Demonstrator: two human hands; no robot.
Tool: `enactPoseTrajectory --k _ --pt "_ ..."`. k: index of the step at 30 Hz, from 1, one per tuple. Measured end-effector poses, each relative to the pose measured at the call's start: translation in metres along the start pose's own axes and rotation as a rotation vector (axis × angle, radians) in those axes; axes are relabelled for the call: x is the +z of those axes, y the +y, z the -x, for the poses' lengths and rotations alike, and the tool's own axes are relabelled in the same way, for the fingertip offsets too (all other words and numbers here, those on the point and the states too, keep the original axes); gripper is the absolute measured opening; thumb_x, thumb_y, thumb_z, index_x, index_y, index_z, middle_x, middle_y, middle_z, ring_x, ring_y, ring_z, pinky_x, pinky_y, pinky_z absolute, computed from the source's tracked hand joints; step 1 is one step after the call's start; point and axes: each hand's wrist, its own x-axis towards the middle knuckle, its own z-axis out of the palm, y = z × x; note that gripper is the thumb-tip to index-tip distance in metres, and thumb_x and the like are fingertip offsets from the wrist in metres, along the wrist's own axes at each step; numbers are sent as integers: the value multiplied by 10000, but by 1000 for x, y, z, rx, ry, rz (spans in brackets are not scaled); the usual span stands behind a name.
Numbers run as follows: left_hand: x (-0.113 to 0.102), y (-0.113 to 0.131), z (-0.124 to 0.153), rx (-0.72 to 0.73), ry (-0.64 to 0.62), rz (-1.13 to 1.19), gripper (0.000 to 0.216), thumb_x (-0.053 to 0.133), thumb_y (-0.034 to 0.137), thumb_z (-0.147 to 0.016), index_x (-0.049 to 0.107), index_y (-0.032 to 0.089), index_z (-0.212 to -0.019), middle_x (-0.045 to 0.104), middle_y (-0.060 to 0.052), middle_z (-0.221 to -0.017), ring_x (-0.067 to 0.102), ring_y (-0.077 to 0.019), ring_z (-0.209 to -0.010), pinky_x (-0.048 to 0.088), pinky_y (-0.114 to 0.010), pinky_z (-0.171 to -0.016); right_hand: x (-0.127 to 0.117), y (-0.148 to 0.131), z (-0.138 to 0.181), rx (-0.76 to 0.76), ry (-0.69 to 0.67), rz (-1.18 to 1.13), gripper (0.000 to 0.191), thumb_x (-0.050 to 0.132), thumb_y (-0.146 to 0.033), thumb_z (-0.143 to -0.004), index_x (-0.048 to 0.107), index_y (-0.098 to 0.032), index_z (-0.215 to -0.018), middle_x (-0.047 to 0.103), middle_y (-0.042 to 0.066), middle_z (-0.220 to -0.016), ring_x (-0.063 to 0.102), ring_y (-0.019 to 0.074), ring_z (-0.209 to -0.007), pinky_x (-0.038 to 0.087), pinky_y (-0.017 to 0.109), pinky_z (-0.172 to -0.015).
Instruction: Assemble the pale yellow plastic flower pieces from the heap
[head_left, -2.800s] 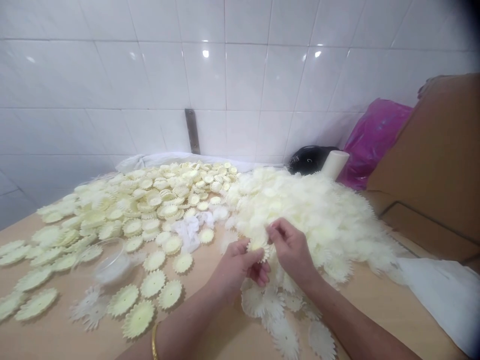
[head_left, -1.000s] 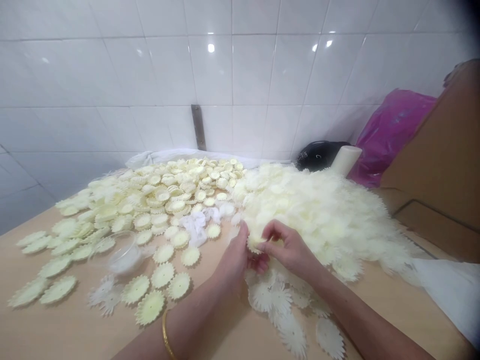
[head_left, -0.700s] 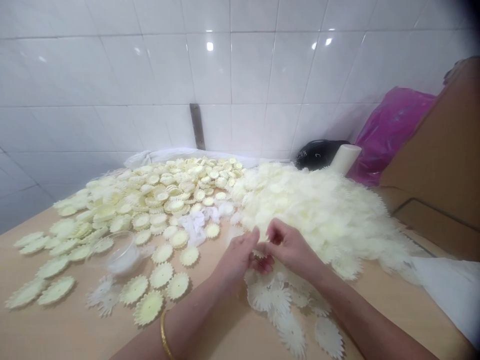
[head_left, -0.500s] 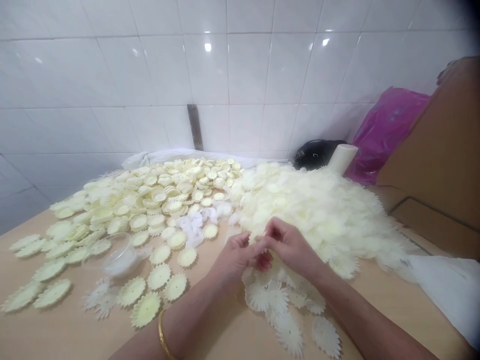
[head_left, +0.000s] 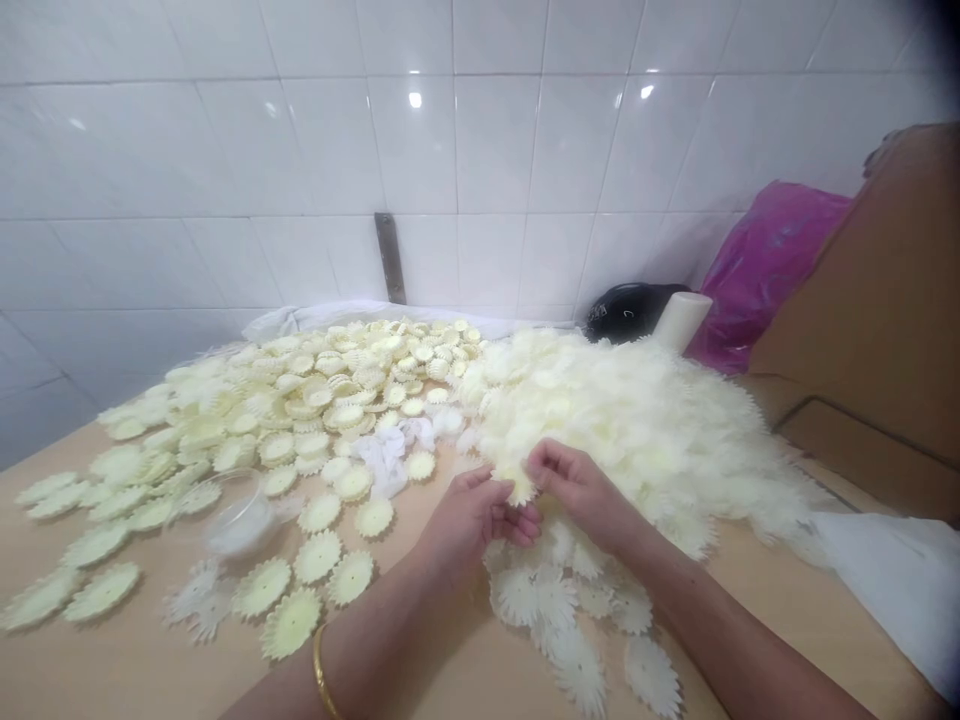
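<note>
Between my two hands is a small pale-yellow fabric flower piece [head_left: 519, 484] with a jagged edge. My left hand [head_left: 480, 515] is closed on its left side, thumb on top. The fingers of my right hand [head_left: 574, 485] pinch its right edge. Just beyond my hands rises a big heap of thin whitish scalloped petals [head_left: 622, 410]. Several loose petals [head_left: 577, 670] lie on the table below my wrists. To the left spreads a pile of stacked yellowish flower discs [head_left: 330, 390], with single discs [head_left: 292, 622] nearer to me.
A clear round bowl [head_left: 238, 520] with white stuff stands among the discs. White scraps [head_left: 386, 455] lie near the middle of the wooden table [head_left: 420, 660]. At the right are a cardboard box [head_left: 885, 330], a pink bag [head_left: 780, 260], a white roll [head_left: 681, 320], a black object [head_left: 630, 310] and a white sheet [head_left: 892, 590].
My right hand has drawn slightly away from the left, and the flower piece between them now shows more openly. The piles look the same.
</note>
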Motion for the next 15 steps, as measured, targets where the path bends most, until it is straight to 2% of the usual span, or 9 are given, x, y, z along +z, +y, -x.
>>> enactPoseTrajectory --k 3,8,12,15 --pt "0 -3 -1 51 57 -66 114 579 197 -680 541 110 -746 597 -52 -546 548 -128 -457 432 -243 -467 1 -2 2 -16 -40 3 274 489 -416 -793 446 -177 -664 459 -29 -608 472 105 -586 400 250 -590" --pt "-6 -10 -5 166 109 -193 174 646 248 -638 506 147 -661 534 12 -464 505 -104 -419 405 -217 -440 8 -5 7 14 -126 6 223 595 -347 -727 431 -201 -763 514 -34 -620 520 122 -581 417 247 -550" --pt "-8 -11 -6 222 41 -294 165 617 279 -673 523 143 -673 575 -7 -539 536 -113 -463 425 -227 -466 7 -2 6 -65 -70 59 163 497 -319 -791 444 -189 -707 497 -29 -584 491 111 -554 401 242 -544" --pt "-9 -10 -5 197 -8 -295 169 593 295 -698 524 144 -732 591 -16 -555 539 -115 -459 426 -232 -464 4 0 4 -129 74 208 203 467 -301 -799 439 -180 -638 459 -30 -566 447 102 -544 373 234 -541"
